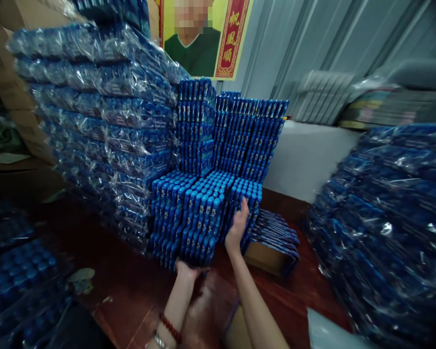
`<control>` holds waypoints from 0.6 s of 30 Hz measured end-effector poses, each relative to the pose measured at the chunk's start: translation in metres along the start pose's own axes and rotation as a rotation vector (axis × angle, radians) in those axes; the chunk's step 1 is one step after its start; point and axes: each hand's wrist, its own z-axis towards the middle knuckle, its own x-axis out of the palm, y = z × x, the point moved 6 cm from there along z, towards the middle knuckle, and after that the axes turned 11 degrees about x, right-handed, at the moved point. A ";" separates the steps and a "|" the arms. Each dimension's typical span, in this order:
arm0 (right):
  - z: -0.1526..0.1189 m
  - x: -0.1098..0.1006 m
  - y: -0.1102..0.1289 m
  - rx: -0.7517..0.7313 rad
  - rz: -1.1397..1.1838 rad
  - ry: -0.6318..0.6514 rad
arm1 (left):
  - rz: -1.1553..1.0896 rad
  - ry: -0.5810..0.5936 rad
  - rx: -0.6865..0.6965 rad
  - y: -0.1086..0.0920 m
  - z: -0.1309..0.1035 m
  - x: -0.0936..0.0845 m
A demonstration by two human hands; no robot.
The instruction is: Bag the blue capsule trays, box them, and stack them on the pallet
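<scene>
Stacked blue packs (199, 213) with rounded tops stand in a block at the centre. At the lower front edge of this block is my left hand (187, 269), its fingers mostly hidden under or behind the packs. A red bead bracelet (170, 327) circles my left wrist. My right hand (238, 228) rests against the right part of the block, thumb pointing up and the other fingers hidden from view. Right of it, a row of flat blue packs (274, 228) leans in an open cardboard box (267, 259).
Tall plastic-wrapped blue bundles (112, 106) rise at the left, and another wrapped pile (388, 218) stands at the right. More blue packs (18, 276) lie lower left. A poster (228, 43) hangs behind, near a white panel (300, 160). The tabletop (123, 291) is dark red.
</scene>
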 end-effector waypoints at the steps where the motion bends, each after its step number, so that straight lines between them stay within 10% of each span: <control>1: -0.013 -0.009 -0.018 0.116 0.027 -0.112 | -0.086 -0.028 -0.055 0.005 -0.007 -0.003; 8: -0.084 0.024 -0.093 0.510 0.047 0.034 | 0.409 -0.166 0.627 -0.035 -0.043 -0.043; 12: -0.078 0.045 -0.085 0.452 0.037 0.069 | 0.914 -0.295 1.091 -0.082 -0.032 -0.028; 18: -0.076 0.049 -0.101 0.485 0.011 0.151 | 1.201 -0.388 1.273 -0.081 0.008 -0.007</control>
